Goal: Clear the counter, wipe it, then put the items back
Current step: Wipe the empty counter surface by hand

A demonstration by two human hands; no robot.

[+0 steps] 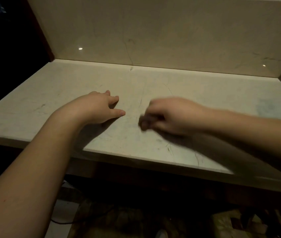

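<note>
Pale veined marble makes up the counter (196,93), with a matching backsplash (170,31) rising at its far edge and a dark wooden frame (38,28) along the far left. Two small light glints reflect in the backsplash. Near the counter's middle, the left hand (98,107) rests palm down, fingers straight and slightly spread. Just right of it, apart from it, the right hand (169,115) is motion-blurred, its fingers curled around a small dark thing (144,121) touching the surface; what it is cannot be told. Below the near edge, dim clutter and a dark cable (62,221) lie on the floor.
</note>
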